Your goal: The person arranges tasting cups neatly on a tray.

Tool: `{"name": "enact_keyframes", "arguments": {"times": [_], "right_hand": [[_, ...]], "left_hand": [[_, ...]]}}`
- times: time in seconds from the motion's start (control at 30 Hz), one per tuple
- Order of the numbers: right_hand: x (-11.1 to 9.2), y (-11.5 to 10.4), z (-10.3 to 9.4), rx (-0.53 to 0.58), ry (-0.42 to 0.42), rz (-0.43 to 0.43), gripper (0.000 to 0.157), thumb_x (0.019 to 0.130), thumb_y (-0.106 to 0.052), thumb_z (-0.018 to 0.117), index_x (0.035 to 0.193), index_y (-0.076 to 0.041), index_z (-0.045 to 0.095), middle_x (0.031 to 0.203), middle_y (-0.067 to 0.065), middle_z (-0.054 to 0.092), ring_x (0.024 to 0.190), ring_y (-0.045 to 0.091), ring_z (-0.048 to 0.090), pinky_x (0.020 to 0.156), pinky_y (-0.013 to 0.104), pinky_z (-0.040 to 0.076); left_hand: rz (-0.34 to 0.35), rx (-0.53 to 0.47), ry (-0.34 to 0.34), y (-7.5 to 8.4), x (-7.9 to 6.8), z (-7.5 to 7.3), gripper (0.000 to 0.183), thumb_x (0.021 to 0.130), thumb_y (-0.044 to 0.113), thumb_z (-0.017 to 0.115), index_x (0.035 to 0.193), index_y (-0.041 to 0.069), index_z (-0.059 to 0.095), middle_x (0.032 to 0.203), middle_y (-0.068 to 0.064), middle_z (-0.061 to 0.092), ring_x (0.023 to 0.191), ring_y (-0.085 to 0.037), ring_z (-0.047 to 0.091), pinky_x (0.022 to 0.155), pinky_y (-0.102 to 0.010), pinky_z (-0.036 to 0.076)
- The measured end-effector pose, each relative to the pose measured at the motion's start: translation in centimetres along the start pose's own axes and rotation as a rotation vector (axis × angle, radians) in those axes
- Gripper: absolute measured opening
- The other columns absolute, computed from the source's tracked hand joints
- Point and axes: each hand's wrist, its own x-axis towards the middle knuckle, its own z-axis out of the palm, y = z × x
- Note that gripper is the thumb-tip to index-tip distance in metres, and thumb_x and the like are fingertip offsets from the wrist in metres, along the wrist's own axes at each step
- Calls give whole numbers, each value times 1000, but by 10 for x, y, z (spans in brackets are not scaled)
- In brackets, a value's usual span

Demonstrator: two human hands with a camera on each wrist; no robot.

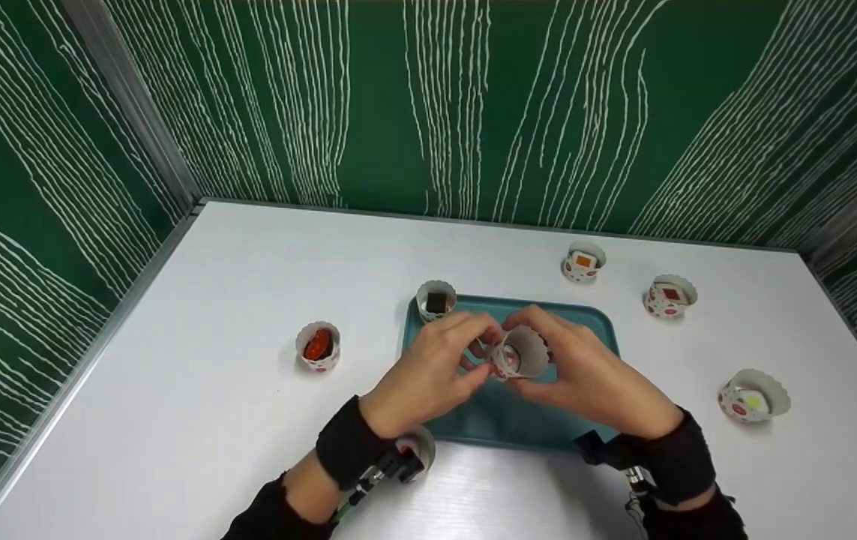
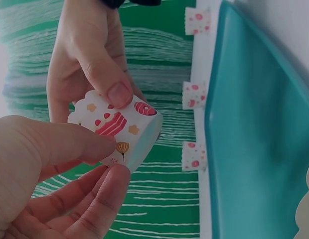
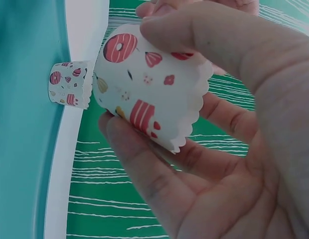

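Over the teal tray [image 1: 510, 420], both hands hold one paper baking cup [image 1: 534, 351] with a scalloped rim and printed cakes and doughnuts. It is tilted, and something small and pinkish shows inside it, too unclear to name. My left hand [image 1: 432, 367] pinches the cup's side between thumb and fingers, as the left wrist view shows on the printed wall [image 2: 112, 124]. My right hand [image 1: 589, 367] grips the opposite side, thumb on one face and fingers under the other, in the right wrist view around the cup [image 3: 144, 74].
A cup with a dark piece [image 1: 435, 300] stands at the tray's far-left corner. Left of the tray is a cup with a red-topped piece [image 1: 318, 346]. Cups [image 1: 582, 264] with small white pieces stand behind and right. Another cup [image 1: 422, 450] is partly hidden by the left wrist.
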Motion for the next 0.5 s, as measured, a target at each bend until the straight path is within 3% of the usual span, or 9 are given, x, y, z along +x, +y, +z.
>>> {"name": "enact_keyframes", "arguments": {"times": [0.3, 0.5], "right_hand": [[1, 0, 0, 2, -25, 5, 51, 91, -19, 86, 133, -23, 57, 118, -5, 70, 91, 12, 63, 76, 29, 51], [1, 0, 0, 10, -45, 26, 50, 93, -22, 86, 133, -22, 56, 114, -5, 69, 86, 15, 61, 74, 26, 47]], "left_hand": [[13, 35, 12, 2, -1, 2, 16, 98, 4, 76, 112, 7, 69, 106, -8, 70, 96, -20, 67, 84, -24, 55], [15, 31, 6, 2, 0, 2, 14, 98, 6, 77, 110, 8, 71, 104, -8, 71, 97, -19, 69, 86, -27, 58]]}}
